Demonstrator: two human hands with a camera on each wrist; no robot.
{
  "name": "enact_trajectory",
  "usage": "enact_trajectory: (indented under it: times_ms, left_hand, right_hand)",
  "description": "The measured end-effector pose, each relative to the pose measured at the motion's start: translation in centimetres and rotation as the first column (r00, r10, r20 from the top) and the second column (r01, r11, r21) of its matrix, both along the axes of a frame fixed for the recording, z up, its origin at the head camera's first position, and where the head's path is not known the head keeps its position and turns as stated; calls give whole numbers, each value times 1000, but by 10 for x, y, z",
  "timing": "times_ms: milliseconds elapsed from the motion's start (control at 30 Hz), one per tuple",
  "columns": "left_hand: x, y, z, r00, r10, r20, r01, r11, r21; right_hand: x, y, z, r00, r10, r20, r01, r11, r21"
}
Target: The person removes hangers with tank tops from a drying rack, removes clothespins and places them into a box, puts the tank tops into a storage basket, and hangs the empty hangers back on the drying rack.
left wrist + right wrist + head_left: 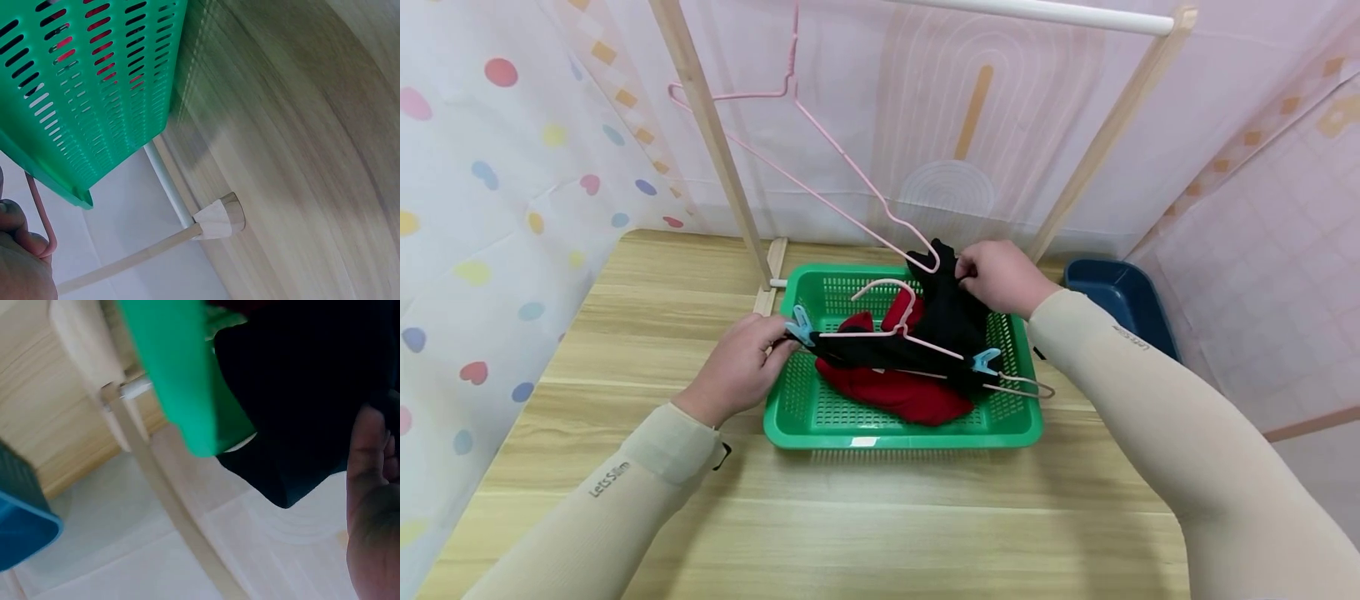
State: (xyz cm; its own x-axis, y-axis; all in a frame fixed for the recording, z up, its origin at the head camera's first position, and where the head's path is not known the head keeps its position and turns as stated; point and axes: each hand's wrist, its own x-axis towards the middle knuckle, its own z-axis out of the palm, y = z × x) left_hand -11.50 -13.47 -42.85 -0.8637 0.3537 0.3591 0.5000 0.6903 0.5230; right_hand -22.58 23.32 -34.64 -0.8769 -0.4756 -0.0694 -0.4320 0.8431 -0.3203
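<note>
The back wall is covered with pale cloth (497, 125), with coloured dots and hearts on the left side. In front is a light wooden surface (925, 517). A pale wooden rack (711, 133) with a white rod (1045, 10) stands at the far side. A green plastic basket with holes (902, 440) sits in the middle, and a dark blue plastic tub (1131, 308) is at the far right.

A soft red cloth (895, 396) lies in the basket. Over it is a thin pink wire hanger (901, 327) with a soft black cloth (951, 308) along it. A light blue clip (801, 327) is at the hanger's left end and a small blue clip (986, 361) is near its right end. The rest of the black cloth bunches up at the far right of the basket. A second pink hanger (842, 156) hangs farther back; its top is cut off, so I can't tell what holds it.

The left hand (741, 362) has its fingers bent around the left end of the lower hanger, just beside the clip. The right hand (1003, 279) pinches the black cloth at the far right, its thumb and fingers closed on a fold.

I think the step now is making the black cloth neat on the hanger, with both clips already on. The next move seems to need the left hand to keep the hanger steady while the right hand pulls the bunched part straight. The clips could slip if it pulls too hard.
</note>
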Motion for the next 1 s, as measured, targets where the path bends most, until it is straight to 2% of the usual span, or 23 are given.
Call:
enact_trajectory:
  times_ms: [233,367,567,667,800,900,1000]
  left_hand:
    - [-1,0,-2,1000,-9,1,9,1000,-11]
    - [0,0,-2,1000,-12,13,12,1000,-11]
    - [1,1,-2,1000,-10,23,10,1000,-10]
    - [1,0,-2,1000,-10,23,11,1000,-9]
    - [1,0,-3,1000,-10,9,10,1000,-8]
    - [1,0,-3,1000,-9,-2,9,1000,-8]
    - [2,0,-3,1000,-10,-7,10,1000,-11]
  right_hand:
    - [23,-6,13,991,24,135,-17,998,-53]
    - [29,-10,11,978,59,198,-50,997,-52]
    - [31,-10,3,968,128,214,-126,992,-22]
    - [31,-9,-1,955,175,239,-179,984,-3]
    - [32,-8,-8,925,226,304,-247,968,32]
    - [33,-7,-11,907,245,342,-286,955,73]
    - [35,-6,-12,900,248,357,-299,950,94]
